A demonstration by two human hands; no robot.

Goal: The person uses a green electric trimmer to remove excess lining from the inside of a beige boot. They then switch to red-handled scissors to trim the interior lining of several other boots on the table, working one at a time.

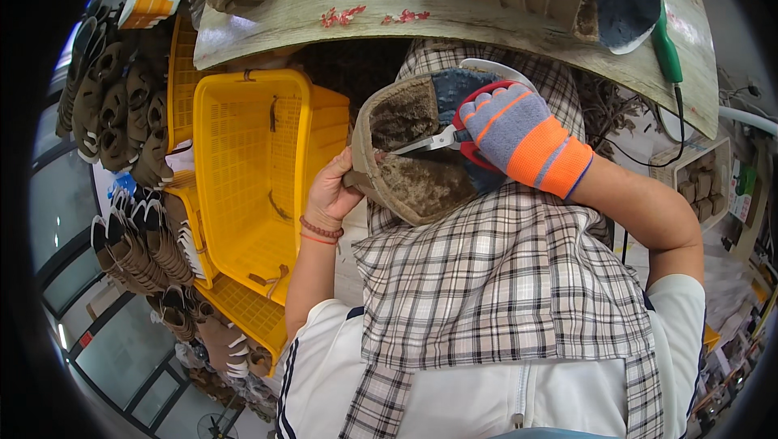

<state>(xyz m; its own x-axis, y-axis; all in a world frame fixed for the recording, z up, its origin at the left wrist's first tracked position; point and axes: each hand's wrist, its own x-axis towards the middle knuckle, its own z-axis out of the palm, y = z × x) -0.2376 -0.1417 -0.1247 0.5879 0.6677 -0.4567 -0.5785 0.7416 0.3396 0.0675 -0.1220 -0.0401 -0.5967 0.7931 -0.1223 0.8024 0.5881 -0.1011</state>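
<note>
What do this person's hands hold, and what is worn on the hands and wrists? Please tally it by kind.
Red-handled scissors, in the right hand: 1
Brown fleecy-lined piece, gripped by the left hand: 1
Grey-and-orange glove, on the right hand: 1
Beaded bracelet, left wrist: 1
Orange cord, left wrist: 1
Total: 5

The person wears a white top (pixel 583 390) with a zip (pixel 523 397) down the front, a checked apron (pixel 486 301), a grey glove (pixel 523 135) with orange stripes and cuff on the right hand (pixel 506 121), and — on the left wrist (pixel 327 214) — brown beads (pixel 321 226) and a red string (pixel 317 238).
</note>
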